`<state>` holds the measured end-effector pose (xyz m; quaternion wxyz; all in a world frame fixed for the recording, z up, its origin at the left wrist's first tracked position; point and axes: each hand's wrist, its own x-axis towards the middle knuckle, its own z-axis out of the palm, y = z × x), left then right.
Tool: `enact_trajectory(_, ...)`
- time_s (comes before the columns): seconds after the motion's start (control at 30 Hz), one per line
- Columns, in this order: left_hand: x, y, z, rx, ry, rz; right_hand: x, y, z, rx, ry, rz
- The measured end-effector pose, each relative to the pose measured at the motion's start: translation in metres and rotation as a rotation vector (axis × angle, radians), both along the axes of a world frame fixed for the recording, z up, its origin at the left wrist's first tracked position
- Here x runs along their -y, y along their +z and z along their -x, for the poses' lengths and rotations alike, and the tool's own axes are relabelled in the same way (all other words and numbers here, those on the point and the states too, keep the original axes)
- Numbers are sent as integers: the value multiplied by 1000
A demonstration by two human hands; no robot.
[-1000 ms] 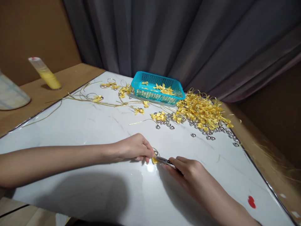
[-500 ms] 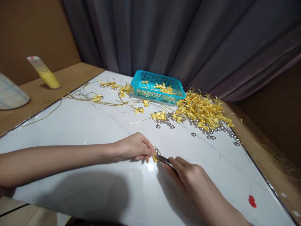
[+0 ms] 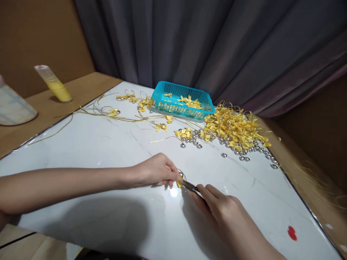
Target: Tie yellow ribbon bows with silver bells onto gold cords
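Over the middle of the table, my left hand (image 3: 162, 171) is closed, its fingertips pinching a small yellow ribbon bow (image 3: 179, 182). A silver bead (image 3: 180, 175) sits by the bow, and a loop of thin gold cord (image 3: 185, 174) curves around it. My right hand (image 3: 217, 202) grips a pair of scissors (image 3: 189, 185) with dark handles. Their metal tips reach the bow right beside my left fingertips. Whether the blades are on the cord or the ribbon is too small to tell.
A turquoise basket (image 3: 162, 104) with yellow bows stands at the back. Right of it lies a heap of yellow bows (image 3: 233, 126), silver beads (image 3: 244, 159) in front. Gold cords (image 3: 121, 118) stretch left. A yellow-filled tube (image 3: 58, 88) and a red piece (image 3: 292, 233) are also there.
Both hands stay almost in place, with the scissor tips still at the bow. The whole view has shifted very slightly.
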<state>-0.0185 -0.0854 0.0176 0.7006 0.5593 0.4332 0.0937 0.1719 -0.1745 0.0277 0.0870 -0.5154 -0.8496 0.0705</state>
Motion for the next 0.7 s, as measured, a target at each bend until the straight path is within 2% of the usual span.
enact_trajectory(0.7, -1, 0, 2, 8, 1, 27, -1, -1, 1, 9, -23, 28)
